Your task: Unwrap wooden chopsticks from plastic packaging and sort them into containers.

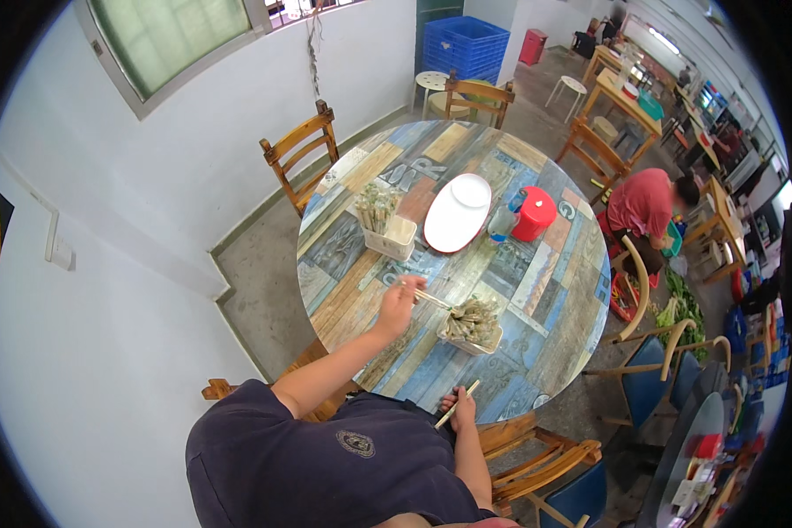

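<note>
My left hand (399,307) reaches over the round table and grips a thin pair of chopsticks (432,299). Their far end meets the wrapped chopsticks (473,320) crowded into a white plastic basket (472,346). Close to my body at the table's near edge, my right hand (461,410) holds another thin pair of chopsticks (457,404), slanted, seemingly in a printed wrapper. Beyond my left hand stands a second white basket (391,245), two-part, with wrapped chopsticks (376,206) upright in its left part.
The patterned round table (534,343) carries a white oval tray (445,221) with a round plate (470,191), a plastic bottle (502,223) and a red lidded bin (534,214). Wooden chairs (303,155) surround it. A person (640,204) bends over at right, near leafy greens (681,310).
</note>
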{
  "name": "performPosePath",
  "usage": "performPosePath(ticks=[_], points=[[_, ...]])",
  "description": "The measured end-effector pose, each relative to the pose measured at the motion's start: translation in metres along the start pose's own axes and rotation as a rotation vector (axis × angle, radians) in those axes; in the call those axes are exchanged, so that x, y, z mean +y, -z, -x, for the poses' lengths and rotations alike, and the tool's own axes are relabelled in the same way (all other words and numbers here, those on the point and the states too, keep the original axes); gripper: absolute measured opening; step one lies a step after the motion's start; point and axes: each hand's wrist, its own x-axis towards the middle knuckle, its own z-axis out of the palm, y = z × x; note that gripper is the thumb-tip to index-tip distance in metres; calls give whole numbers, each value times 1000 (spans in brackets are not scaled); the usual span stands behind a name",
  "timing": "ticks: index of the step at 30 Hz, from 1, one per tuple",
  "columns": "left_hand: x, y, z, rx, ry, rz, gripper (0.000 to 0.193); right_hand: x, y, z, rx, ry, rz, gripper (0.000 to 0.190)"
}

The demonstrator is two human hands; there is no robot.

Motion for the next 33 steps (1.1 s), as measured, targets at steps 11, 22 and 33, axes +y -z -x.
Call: performPosePath(ticks=[11, 22, 33], points=[[-16, -44, 27, -447, -280, -462, 30, 3, 3, 0, 3, 4, -27, 30], [-59, -50, -3, -472, -182, -408, 41, -2, 2, 1, -24, -1, -35, 31], [-31, -64, 4, -519, -205, -453, 37, 0, 9, -2, -2, 12, -29, 35]])
